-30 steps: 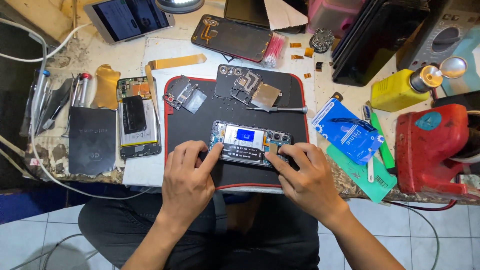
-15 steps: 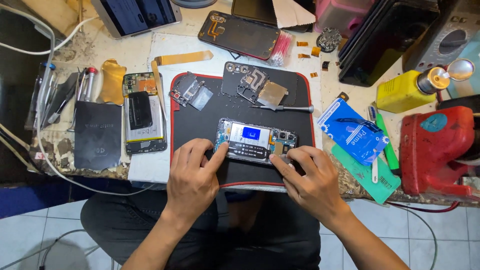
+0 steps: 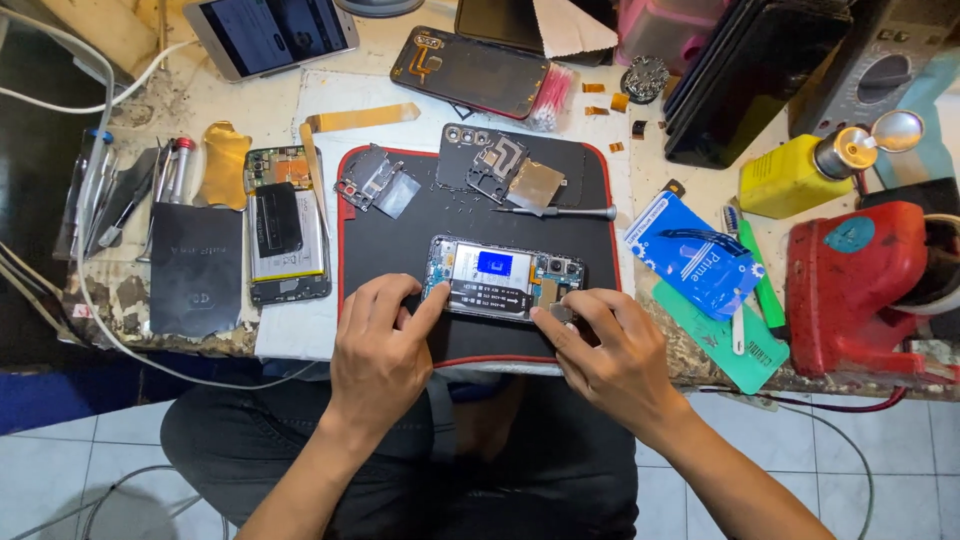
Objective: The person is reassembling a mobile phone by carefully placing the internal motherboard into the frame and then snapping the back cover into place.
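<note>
An opened phone (image 3: 505,277) with its back removed lies crosswise on a black work mat (image 3: 420,225), showing a battery with a blue sticker and camera modules. My left hand (image 3: 380,355) rests at the phone's left end, index finger pressing its lower-left corner. My right hand (image 3: 610,350) is at the phone's lower right, thumb and index fingertip pinched on a small part at the phone's edge; what it is stays too small to tell. A thin screwdriver (image 3: 560,212) lies on the mat just beyond the phone.
Metal shields and a back cover (image 3: 510,170) lie at the mat's far side. A second opened phone (image 3: 285,235) sits left, tweezers and tools (image 3: 125,190) further left. A blue packet (image 3: 695,255), yellow bottle (image 3: 800,175) and red device (image 3: 860,285) stand right.
The view has shifted slightly. Both hands stay at the phone; my right fingers have moved in to the phone's lower-right edge and pinched together there.
</note>
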